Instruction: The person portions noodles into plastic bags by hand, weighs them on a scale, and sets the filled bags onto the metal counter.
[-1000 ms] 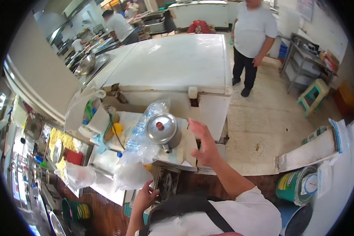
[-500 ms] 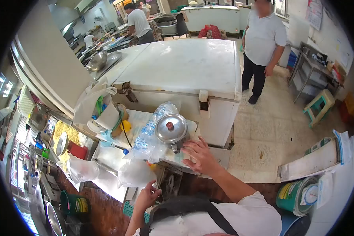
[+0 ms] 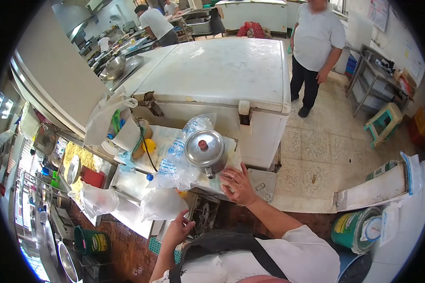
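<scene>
Your right hand, fingers loosely wide, has one lidded metal pot at half-past-ten; your left hand, fingers narrowly parted, two plastic bags between nine and eleven o'clock.

Commercial kitchen: lidded pot, metal bowl, freezer

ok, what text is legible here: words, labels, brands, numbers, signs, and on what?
Nothing readable with certainty.
Plastic bag beside the lidded pot: blue print, blurred.
Right-side green bucket: label, blurred.
Left-side green bucket: label, too small.
Wall sheet, upper right: too small.
</scene>
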`<state>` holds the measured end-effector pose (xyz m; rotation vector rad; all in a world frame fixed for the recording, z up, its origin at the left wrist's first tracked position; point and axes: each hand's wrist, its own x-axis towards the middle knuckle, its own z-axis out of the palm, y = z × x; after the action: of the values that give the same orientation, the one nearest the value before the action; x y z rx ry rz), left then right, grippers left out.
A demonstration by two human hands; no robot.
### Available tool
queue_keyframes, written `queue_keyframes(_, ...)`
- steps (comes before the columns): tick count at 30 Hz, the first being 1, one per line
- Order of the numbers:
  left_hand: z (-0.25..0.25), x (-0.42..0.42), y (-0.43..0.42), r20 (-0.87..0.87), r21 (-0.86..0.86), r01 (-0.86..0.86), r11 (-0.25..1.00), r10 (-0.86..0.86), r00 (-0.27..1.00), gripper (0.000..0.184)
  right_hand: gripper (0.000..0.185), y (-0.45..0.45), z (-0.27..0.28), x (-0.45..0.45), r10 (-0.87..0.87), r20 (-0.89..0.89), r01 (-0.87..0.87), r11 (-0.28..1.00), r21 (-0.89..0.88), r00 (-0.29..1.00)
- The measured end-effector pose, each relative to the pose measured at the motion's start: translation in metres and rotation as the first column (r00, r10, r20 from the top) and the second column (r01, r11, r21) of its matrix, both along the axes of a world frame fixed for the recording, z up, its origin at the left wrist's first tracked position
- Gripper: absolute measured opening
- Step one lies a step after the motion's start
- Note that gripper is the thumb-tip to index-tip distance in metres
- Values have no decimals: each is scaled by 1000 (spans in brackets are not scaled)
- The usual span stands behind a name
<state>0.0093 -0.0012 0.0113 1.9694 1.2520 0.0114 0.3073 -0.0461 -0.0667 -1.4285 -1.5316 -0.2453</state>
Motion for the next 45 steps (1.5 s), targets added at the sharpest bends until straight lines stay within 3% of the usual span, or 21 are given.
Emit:
queue_keyframes(17, -7, -17, -5, 18, -5, 17, 1000, -17, 1000, 59, 38, 3, -7, -8, -25, -27, 26, 1000, 17, 999)
queue_keyframes(23, -7, -26, -4, 32, 10, 12, 1000, -12, 999, 59, 44, -16, 49, -3, 85, -69, -87, 996, -32, 994)
queue_keyframes(25, -2, -29, -8, 39, -4, 14, 1000, -14, 999, 60, 48, -23, 72, -3, 144, -243, -110, 983, 150, 959)
queue_keyframes(27, -4, -32, -10, 33, -25, 14, 1000, -13, 999, 60, 55, -27, 100, 7, 126, -480, -18, 975, 222, 868)
queue_keyframes(28, -6, -31, -8, 37, -26, 13, 1000, -12, 999, 60, 68, -21, 132, 8, 356, -634, -4, 874, 486, 687)
queue_keyframes(29, -9, -31, -8, 55, 6, 34, 999, -35, 998, 59, 81, -14, 165, 2, 600, -655, 82, 706, 704, 459)
queue_keyframes(30, -9, -31, -11, 58, 13, 40, 999, -41, 997, 59, 82, -14, 183, -5, 656, -639, -91, 723, 685, 403)
queue_keyframes(31, -7, -30, -11, 60, 26, 54, 998, -56, 997, 58, 81, -15, 197, -8, 704, -548, -388, 708, 590, 452)
queue_keyframes(32, -5, -28, -10, 59, 40, 78, 996, -80, 995, 58, 81, -16, 211, -11, 760, -435, -637, 646, 420, 483)
queue_keyframes(33, -6, -28, -10, 38, 38, 80, 996, -81, 996, 58, 80, -17, 220, -14, 831, -211, -846, 532, 30, 515)
queue_keyframes(35, 14, -19, -12, 9, 21, 72, 997, -72, 997, 58, 75, -16, 224, -35, 871, -81, -858, 455, -237, 484)
queue_keyframes(38, 6, -31, -9, 51, 20, 30, 999, -31, 998, 60, 71, -10, 179, -44, 850, -266, -841, 313, -441, 456)
queue_keyframes(41, 2, -38, -13, 15, 25, 29, 999, -30, 999, 61, 68, -19, 132, -46, 728, -376, -754, 291, -589, 574)
queue_keyframes(45, -5, -46, -13, 30, 9, 23, 1000, -24, 999, 61, 67, -30, 95, -51, 652, -453, -721, 215, -659, 608)
